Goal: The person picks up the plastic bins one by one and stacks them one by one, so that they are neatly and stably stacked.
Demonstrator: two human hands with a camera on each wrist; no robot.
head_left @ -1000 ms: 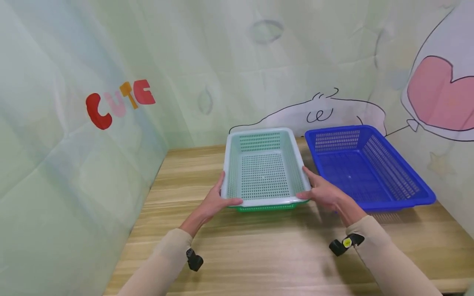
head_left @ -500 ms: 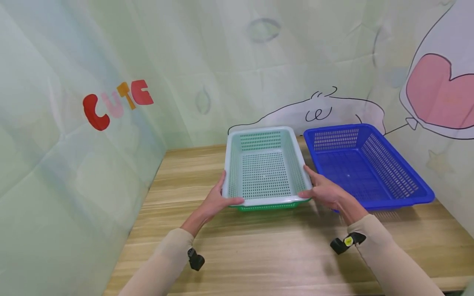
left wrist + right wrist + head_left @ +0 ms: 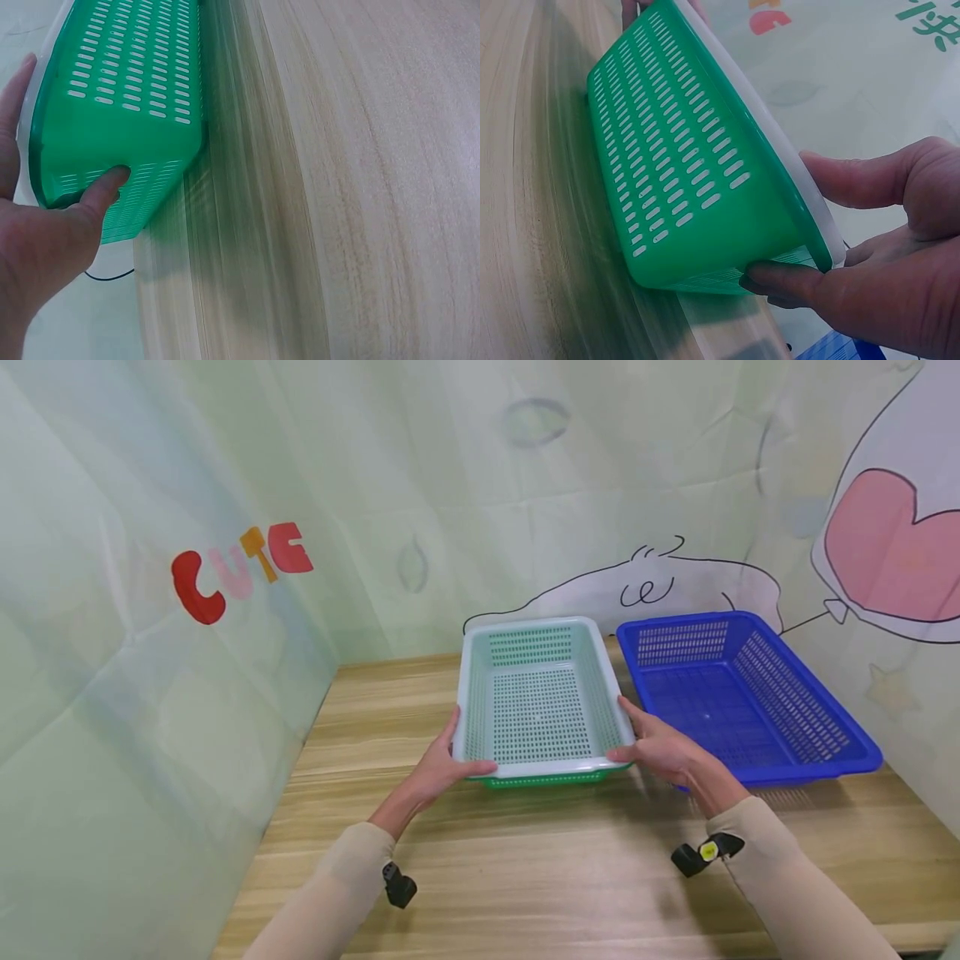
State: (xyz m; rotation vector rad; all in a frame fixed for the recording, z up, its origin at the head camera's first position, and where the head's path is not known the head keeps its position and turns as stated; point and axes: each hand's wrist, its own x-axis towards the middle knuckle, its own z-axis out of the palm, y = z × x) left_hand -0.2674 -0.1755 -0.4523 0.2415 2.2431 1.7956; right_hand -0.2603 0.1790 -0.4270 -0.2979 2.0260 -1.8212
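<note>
A pale mint-white plastic basket (image 3: 555,767) sits nested inside a green basket (image 3: 86,135), both with slotted sides. My left hand (image 3: 435,770) grips the near left corner, its thumb along the white rim and its fingers under the green wall. At the near right corner my right hand (image 3: 660,750) holds the pair the same way, thumb on the rim and fingertips beneath the green wall (image 3: 712,244). Nothing lies inside the white basket. Whether the green base touches the table cannot be told.
Close on the right stands a larger blue basket (image 3: 787,774), its left rim near my right hand. The wooden table (image 3: 525,877) meets a printed cloth backdrop (image 3: 420,510) at the back and sides.
The nested baskets and both hands have shifted very slightly to the right. The grip looks the same, and the blue basket stays in place.
</note>
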